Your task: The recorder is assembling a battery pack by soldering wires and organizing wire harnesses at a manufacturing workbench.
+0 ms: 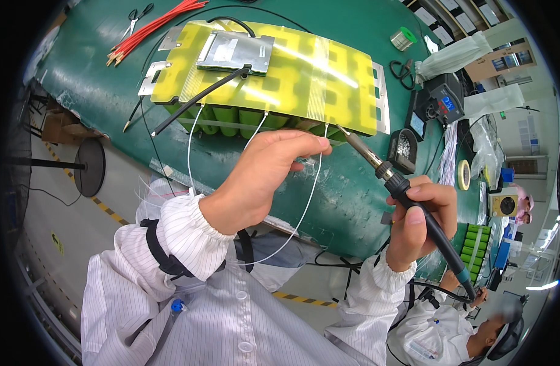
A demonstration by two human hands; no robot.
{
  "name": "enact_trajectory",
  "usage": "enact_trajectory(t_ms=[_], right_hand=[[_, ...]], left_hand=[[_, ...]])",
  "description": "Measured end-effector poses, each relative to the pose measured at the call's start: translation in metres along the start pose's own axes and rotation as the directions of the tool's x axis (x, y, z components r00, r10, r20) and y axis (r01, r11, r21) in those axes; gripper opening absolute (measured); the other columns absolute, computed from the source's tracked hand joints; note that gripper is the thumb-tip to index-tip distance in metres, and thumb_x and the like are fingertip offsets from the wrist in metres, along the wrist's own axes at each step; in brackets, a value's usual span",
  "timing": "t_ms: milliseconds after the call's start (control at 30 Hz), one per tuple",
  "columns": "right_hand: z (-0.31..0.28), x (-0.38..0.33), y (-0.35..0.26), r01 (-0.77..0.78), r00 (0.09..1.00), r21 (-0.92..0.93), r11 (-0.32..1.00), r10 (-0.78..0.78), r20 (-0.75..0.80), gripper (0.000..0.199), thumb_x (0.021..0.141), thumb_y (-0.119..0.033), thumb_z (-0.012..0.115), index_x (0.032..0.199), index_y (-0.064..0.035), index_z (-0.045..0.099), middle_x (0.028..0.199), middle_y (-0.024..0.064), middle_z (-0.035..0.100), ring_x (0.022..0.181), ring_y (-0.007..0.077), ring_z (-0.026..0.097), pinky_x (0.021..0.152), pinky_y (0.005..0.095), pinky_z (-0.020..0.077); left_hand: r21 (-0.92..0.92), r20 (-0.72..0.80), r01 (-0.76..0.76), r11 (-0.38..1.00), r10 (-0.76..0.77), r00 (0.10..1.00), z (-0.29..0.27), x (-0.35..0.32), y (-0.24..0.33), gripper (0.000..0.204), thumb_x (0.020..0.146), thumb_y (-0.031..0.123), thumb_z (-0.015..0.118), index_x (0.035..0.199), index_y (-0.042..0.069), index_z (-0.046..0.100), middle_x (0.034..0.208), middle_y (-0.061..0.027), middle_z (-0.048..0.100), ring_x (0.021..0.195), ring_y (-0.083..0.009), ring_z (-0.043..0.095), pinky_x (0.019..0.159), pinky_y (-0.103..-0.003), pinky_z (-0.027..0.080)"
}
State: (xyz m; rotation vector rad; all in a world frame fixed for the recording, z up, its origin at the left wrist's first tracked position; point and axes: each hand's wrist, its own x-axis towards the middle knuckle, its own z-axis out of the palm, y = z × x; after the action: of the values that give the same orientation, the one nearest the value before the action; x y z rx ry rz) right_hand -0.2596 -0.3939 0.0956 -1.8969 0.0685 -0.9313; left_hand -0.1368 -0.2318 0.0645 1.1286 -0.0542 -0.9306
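Soldering iron (pixel 437 232) gripped pen-like by the right hand (pixel 414 238), long axis slanting from lower right up and leftward, tip just right of the upper end of a white wire (pixel 313 190) at the near edge of the yellow sheet (pixel 292 79); contact there impossible to tell. Left hand (pixel 258 174) nearer to that wire, thumb and finger closed on it just below the edge, pointing right toward the tip. Right hand farther off, lower and to the right, reaching the edge only through the iron. Sheet lying over green cells (pixel 228 119) on the green table (pixel 353 204), long axis running left to right, roughly crosswise to the wire where pinched.
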Motion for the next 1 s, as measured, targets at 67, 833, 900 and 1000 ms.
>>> enact_trajectory(t_ms=[67,833,900,1000], right_hand=[[-0.002,0.0,0.002,0.023,1.0,0.081,0.996,-0.024,0.003,0.028,0.08,-0.02,0.061,0.086,0.0053,0.052,0.069,0.0139,0.054,0.056,0.0171,0.053,0.051,0.0253,0.0432],[-0.01,-0.01,-0.011,0.105,0.987,0.003,0.994,-0.104,-0.124,0.039,0.086,-0.034,0.057,0.101,0.0008,0.05,0.062,0.0083,0.045,0.053,0.0149,0.046,0.051,0.0261,0.0402],[-0.01,-0.013,-0.007,0.133,0.984,0.033,0.991,-0.128,-0.123,0.036,0.089,-0.031,0.053,0.106,0.0002,0.049,0.064,0.0077,0.045,0.056,0.0159,0.046,0.053,0.0279,0.0405],[-0.003,-0.026,-0.014,0.135,0.986,-0.011,0.991,-0.135,-0.1,0.037,0.095,-0.034,0.047,0.114,-0.0019,0.048,0.066,0.0084,0.044,0.058,0.0169,0.047,0.054,0.0289,0.0401]], left_hand=[[-0.008,0.005,-0.013,1.0,0.013,1.0,-0.001,0.0,0.0,0.022,0.085,0.023,0.062,0.096,0.004,0.067,0.098,-0.0032,0.064,0.096,-0.0109,0.054,0.087,-0.028,0.037],[-0.13,0.475,-0.525,0.841,0.518,0.711,-0.089,-0.149,0.079,0.006,0.097,0.007,0.04,0.094,0.003,0.038,0.084,-0.0154,0.061,0.059,-0.0204,0.064,0.052,-0.035,0.055],[-0.203,0.34,-0.616,0.761,0.645,0.685,-0.13,-0.197,0.085,0.007,0.101,0.01,0.031,0.097,0.005,0.032,0.073,-0.0123,0.058,0.048,-0.0199,0.062,0.046,-0.03,0.055],[-0.121,0.152,-0.66,0.742,0.671,0.726,-0.184,-0.236,0.069,0.01,0.102,0.013,0.027,0.099,0.006,0.032,0.07,-0.0088,0.055,0.046,-0.0171,0.06,0.047,-0.026,0.053]])
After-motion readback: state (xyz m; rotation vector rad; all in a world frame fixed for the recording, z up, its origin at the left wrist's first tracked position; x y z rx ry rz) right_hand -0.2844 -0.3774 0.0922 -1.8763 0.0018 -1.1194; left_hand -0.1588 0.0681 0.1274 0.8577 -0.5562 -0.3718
